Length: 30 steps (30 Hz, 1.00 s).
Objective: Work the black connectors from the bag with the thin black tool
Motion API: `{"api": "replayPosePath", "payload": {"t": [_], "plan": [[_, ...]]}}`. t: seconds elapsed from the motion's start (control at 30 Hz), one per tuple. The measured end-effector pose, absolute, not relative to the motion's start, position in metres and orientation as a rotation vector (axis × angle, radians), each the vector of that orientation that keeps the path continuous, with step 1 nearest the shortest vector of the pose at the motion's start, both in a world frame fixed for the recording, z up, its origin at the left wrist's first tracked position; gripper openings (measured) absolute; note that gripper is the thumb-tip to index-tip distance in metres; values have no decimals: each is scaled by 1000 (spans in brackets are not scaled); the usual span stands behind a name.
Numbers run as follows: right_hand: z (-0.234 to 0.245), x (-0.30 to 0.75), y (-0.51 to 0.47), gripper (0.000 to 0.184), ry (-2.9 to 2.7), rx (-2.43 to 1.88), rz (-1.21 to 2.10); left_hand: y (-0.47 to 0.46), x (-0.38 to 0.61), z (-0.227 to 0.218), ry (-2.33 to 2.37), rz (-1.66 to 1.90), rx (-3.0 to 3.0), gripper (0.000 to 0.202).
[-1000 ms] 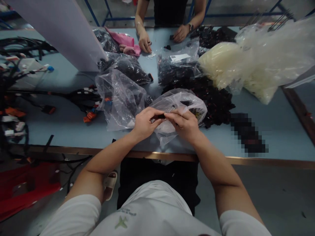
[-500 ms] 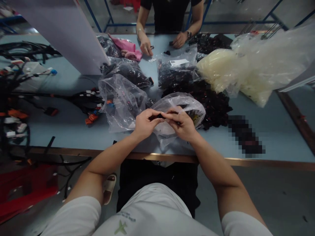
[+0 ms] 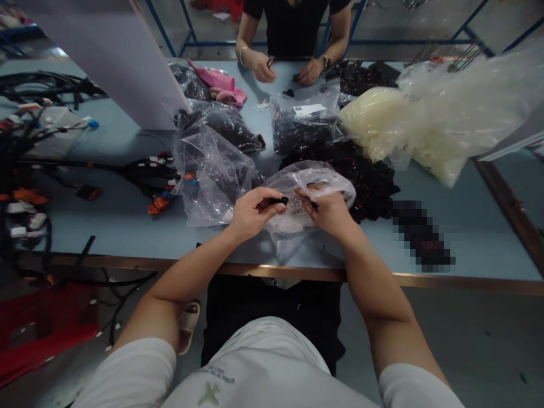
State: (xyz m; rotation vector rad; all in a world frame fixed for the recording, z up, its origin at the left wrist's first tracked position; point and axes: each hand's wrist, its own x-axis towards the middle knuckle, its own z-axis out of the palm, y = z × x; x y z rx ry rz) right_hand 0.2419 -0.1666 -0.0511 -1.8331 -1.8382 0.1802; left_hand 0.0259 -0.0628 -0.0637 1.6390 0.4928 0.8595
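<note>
My left hand (image 3: 251, 211) pinches a small black plastic connector (image 3: 279, 200) between thumb and fingers, at the left side of an open clear plastic bag (image 3: 283, 229). Many tiny white pieces (image 3: 300, 205) lie inside this bag. Over its mouth, my right hand (image 3: 329, 209) has its fingers bent down toward the white pieces. A small black piece (image 3: 314, 205) shows within the curled right fingers; its kind is unclear. Some of the right fingertips are hidden by the bag's film. Just behind the bag spreads a heap of black connectors (image 3: 374, 184).
A second clear bag (image 3: 208, 187) lies left of my hands, near wire harnesses (image 3: 144, 170) with orange connectors. Filled bags (image 3: 306, 122) stand farther back, pale yellow bags (image 3: 378, 119) at right. Across the table, a co-worker's hands (image 3: 264, 69) handle small dark parts. A white panel (image 3: 114, 62) rises at left.
My right hand has moved away from the connector in my left hand, rightward over the bag's opening, uncovering the white pieces. The co-worker's hand at the left has lifted back from the table.
</note>
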Motion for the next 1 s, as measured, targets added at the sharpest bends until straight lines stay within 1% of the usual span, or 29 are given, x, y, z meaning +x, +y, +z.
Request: {"api": "replayPosePath", "payload": {"t": [0.17, 0.3, 0.4, 0.53, 0.6, 0.77, 0.87, 1.0], "plan": [[-51, 238, -158, 42, -2052, -2018, 236, -65, 23, -56, 487, 826, 1698, 39], [-52, 229, -156, 38, -2052, -2156, 392, -66, 23, -55, 452, 863, 1697, 36], [-52, 225, -157, 34, -2029, -2160, 414, -65, 23, -59, 473, 868, 1727, 38], [-61, 231, -155, 34, -2062, -2060, 349, -61, 22, -66, 530, 859, 1799, 57], [-67, 237, -154, 34, -2001, -2000, 313, -60, 21, -69, 562, 870, 1824, 61], [-66, 239, -157, 22, -1673, -1719, 332, -60, 22, -71, 590, 883, 1861, 55], [-52, 227, -165, 22, -1462, -1523, 452, -61, 22, -68, 617, 868, 1934, 46], [-45, 209, -170, 23, -1230, -1402, 627, -63, 23, -63, 640, 862, 2017, 39]]}}
